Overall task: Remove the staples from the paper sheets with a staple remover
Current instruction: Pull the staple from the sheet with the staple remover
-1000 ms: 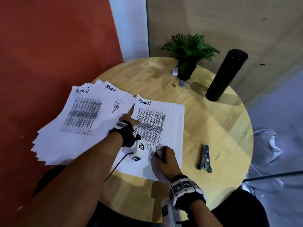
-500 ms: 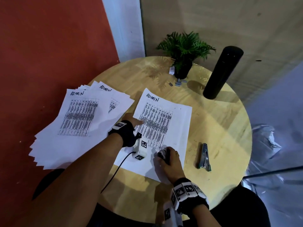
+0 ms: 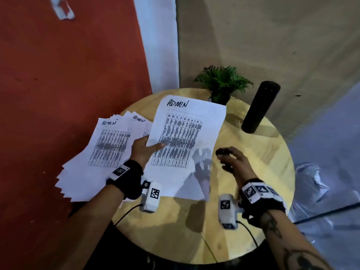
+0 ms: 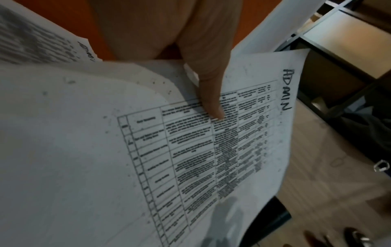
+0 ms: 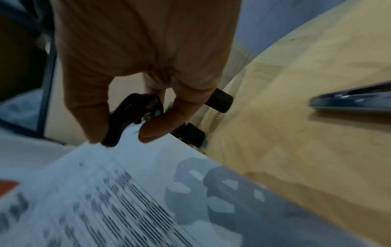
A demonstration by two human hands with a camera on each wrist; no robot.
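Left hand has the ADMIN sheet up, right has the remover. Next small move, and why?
Probably carry the lifted sheet left onto the fanned pile. The left hand pinches its edge clear of the table, and the right hand, holding the staple remover, is off the paper, which suggests this sheet is done.

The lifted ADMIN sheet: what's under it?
Under the lifted sheet, a second sheet, the left hand's fingers and the table show; the rest is covered.

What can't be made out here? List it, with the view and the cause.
- Staple remover: right wrist view, blurred and half covered by the right hand.
- Table print on the held sheet: left wrist view, too small and soft.
- Staples: none discernible in the head view.
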